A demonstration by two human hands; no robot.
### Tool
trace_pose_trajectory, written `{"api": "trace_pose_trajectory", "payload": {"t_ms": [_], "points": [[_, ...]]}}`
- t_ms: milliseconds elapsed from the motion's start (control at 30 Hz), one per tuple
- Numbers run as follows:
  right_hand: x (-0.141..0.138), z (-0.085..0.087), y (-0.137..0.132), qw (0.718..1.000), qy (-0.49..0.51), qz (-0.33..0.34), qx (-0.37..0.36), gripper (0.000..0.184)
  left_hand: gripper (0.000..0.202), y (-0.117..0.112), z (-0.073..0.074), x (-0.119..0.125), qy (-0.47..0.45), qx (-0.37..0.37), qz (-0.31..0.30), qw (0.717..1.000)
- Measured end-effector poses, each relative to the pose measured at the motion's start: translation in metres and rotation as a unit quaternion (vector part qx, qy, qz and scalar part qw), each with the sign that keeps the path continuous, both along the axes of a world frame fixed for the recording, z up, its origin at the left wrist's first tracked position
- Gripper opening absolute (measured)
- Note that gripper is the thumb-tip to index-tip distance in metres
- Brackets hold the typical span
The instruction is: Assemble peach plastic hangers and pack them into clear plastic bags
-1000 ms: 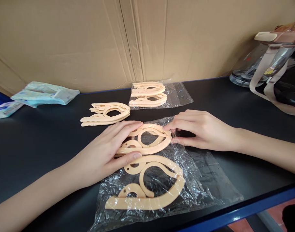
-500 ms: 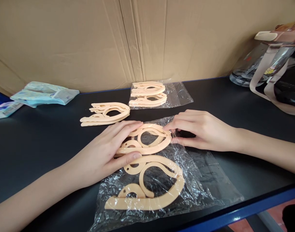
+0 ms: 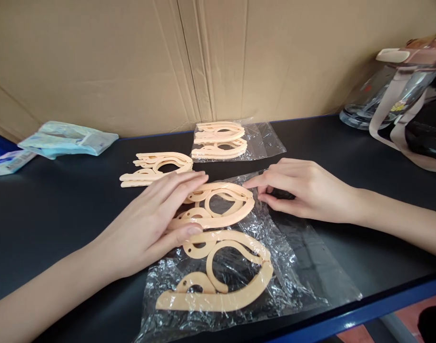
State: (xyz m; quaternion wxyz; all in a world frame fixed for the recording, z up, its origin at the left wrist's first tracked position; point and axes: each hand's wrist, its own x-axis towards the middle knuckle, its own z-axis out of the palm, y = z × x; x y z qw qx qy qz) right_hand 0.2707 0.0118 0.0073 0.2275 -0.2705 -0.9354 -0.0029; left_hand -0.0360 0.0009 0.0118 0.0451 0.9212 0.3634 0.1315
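Observation:
Two groups of beige folding clothes hangers lie folded in a clear plastic bag (image 3: pixel 300 267) in front of me. The near folded hanger (image 3: pixel 211 302) is flat inside the bag. Just beyond it, the far folded hangers (image 3: pixel 235 218) seem to be stacked, their left end covered by my left hand (image 3: pixel 157 221). That hand rests loosely there with fingers stretched out and thumb apart. My right hand (image 3: pixel 296 188) is at the right tip of the far hangers, fingers loosely bent and apart, with the index fingertip close to the bag's upper edge.
Behind the bag sits another stack of folded hangers (image 3: pixel 161 162). A second bag of hangers (image 3: pixel 220 139) lies further back. Tissue packs (image 3: pixel 66 138) are at the left and a strapped clear bottle (image 3: pixel 375 97) at the right. Cardboard (image 3: pixel 114 62) stands behind the black tabletop (image 3: pixel 61 205).
My right hand has drawn slightly back from the hangers' tip, to the right. My left hand has loosened and shifted a little left. The hangers and bag have hardly moved.

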Motion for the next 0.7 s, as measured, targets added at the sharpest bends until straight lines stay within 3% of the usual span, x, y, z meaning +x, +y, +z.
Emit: {"api": "trace_pose_trajectory", "payload": {"t_ms": [67,233,367,700], "points": [[0.003,0.001,0.002,1.000,0.001,-0.021,0.021,0.027,0.053,0.003,0.005,-0.003,-0.010,0.023,0.030,0.999],[0.008,0.005,0.006,0.997,0.001,-0.067,0.041,0.027,0.064,0.019,0.011,-0.016,0.052,0.076,0.193,0.977],[0.009,0.006,0.006,0.996,0.005,-0.079,0.051,0.025,0.070,0.026,0.008,-0.024,0.138,0.031,0.266,0.954],[0.008,0.004,0.006,0.996,0.014,-0.064,0.057,0.022,0.070,0.025,0.013,-0.028,0.182,0.014,0.259,0.948]]}}
